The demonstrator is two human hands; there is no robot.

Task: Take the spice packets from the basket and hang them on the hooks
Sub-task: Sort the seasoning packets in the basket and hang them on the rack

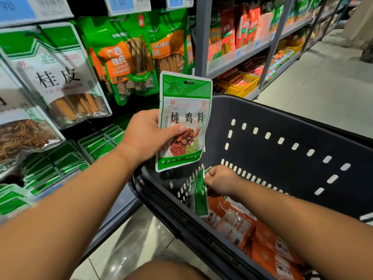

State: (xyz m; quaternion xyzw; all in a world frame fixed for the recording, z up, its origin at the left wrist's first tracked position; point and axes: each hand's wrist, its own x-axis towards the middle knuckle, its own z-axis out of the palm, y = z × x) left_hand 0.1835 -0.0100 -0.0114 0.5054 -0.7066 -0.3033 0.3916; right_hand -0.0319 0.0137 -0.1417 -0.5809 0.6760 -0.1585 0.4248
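The left hand (149, 136) holds 1 green-and-white spice packet (182, 122) upright above the near-left rim of the dark basket (282, 118), thumb pressed across the packet's front and fingers curled behind it. The packet's top edge, with its hang slot, stands just below the hanging green cinnamon packets (121, 61) and close to the grey shelf upright (201, 37). Its bottom edge hangs over the basket rim without touching it.

The right hand (221, 180) is down inside the basket against the near-left wall. Its fingers pinch the top of a 2nd green packet (199, 196), which hangs edge-on with its lower corner over the orange packets (262, 239). Those orange packets lie stacked along the basket's near side, overlapping too much to count. The basket's far wall, with rows of slots, stands clear of both hands.

To the left, the hook display crowds close: 1 white cinnamon packet (60, 77) and 1 star anise packet (24, 134) hang in front, with rows of small green packets (60, 164) below them. 2 price tags (121, 3) read 7.50 and 4.90. Past the basket, the tiled floor (323, 81) runs open beside the shelves (242, 55).
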